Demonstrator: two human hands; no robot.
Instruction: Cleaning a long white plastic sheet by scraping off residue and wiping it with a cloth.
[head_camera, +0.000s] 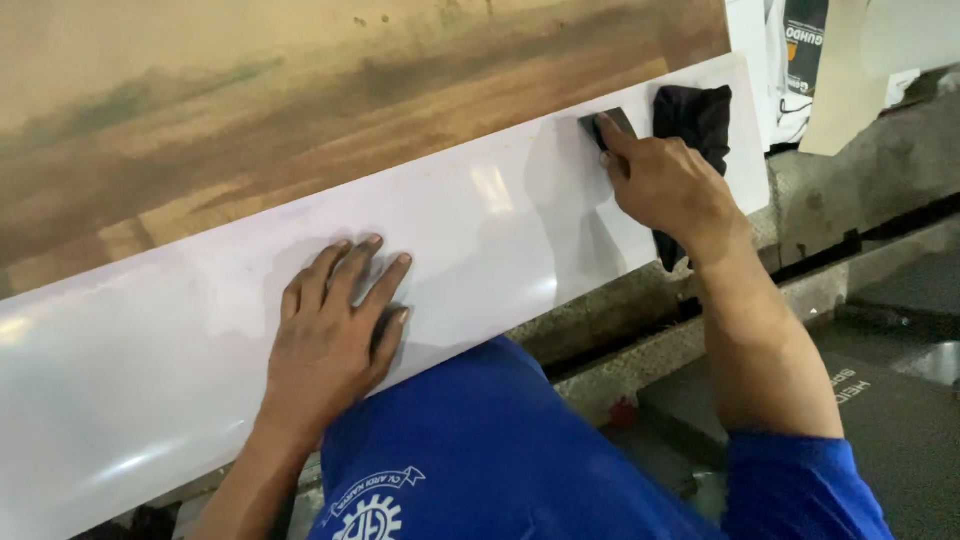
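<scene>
Left hand (335, 325) spread flat on white glossy panel (200, 340), steadying it. Right hand (665, 185) pinches small dark pad (610, 125) at panel's far upper edge, beside black cloth (695, 115). Advice: keep pressure even, strokes short.

Left hand (335, 330) flat on white panel (480, 220), right hand (665, 185) pressing dark pad (607, 125)

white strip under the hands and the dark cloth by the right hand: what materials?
Long white glossy strip: likely plastic or laminate edging; smooth, with bright reflections. Crumpled black cloth: soft fabric, matte, folded. Brown wood-grain board: wood or printed laminate, unclear.
</scene>
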